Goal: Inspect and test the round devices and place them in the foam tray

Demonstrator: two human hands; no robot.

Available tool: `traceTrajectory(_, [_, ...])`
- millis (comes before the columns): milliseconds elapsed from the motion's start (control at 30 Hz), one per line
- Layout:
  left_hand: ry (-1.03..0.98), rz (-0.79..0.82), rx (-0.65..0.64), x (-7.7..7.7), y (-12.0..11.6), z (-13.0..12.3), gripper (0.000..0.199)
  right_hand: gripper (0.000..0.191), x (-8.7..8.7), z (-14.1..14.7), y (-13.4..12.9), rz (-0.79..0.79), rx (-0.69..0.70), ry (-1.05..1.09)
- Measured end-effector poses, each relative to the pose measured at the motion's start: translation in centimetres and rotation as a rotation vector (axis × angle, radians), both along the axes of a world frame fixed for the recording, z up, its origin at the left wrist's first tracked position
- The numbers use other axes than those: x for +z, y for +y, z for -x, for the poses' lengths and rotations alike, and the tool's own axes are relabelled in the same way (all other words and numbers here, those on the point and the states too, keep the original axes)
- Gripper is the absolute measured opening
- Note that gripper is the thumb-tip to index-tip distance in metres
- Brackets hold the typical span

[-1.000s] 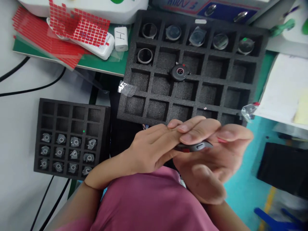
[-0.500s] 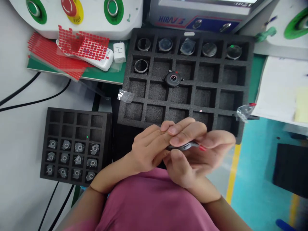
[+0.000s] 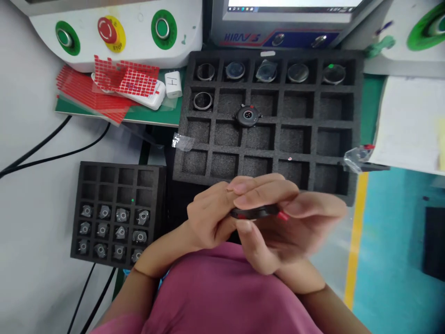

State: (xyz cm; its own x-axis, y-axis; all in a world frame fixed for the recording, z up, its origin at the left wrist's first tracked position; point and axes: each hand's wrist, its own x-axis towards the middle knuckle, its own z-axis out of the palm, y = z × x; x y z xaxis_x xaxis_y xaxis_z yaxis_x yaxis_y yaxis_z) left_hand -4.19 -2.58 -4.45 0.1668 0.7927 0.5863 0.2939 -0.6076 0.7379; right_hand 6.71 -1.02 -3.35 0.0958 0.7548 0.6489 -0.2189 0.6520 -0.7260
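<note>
A dark round smartwatch body (image 3: 257, 213) is held edge-on between my two hands, close to my chest. My left hand (image 3: 210, 213) closes around its left side, the fingers bent and overlapping those of the other hand. My right hand (image 3: 295, 227) pinches it between the thumb below and the fingers above. A small red piece (image 3: 282, 215) sticks out at the watch's right end, beside a right finger; what it is I cannot tell. The faces of the watch are hidden. Beyond my hands, another watch body (image 3: 248, 115) lies sensor side up across the dividers of the black foam tray (image 3: 208, 149).
Watch parts sit in that tray's far compartments. A smaller foam tray (image 3: 89, 191) at left holds several wrapped small parts. Red sticker sheets (image 3: 93, 95) and a white adapter (image 3: 173, 84) lie near the button panel (image 3: 139, 35). Papers (image 3: 410, 125) lie at right, below a monitor (image 3: 288, 21).
The watch body has turned in my hands: its grey side with a button faced me before, now a dark edge with a red patch does. The view has shifted slightly.
</note>
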Motion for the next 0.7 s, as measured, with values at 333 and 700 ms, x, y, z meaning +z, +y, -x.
traceTrajectory(333, [-0.113,0.091,-0.057,0.8,-0.1,-0.3,0.016,0.048,1.4,-1.5,-0.6,0.058,0.095,-0.215])
traceTrajectory(700, [-0.118,0.006,-0.047,-0.1,-0.1,-0.1,0.019,0.043,0.6,-1.5,-1.2,0.070,-0.061,-0.263])
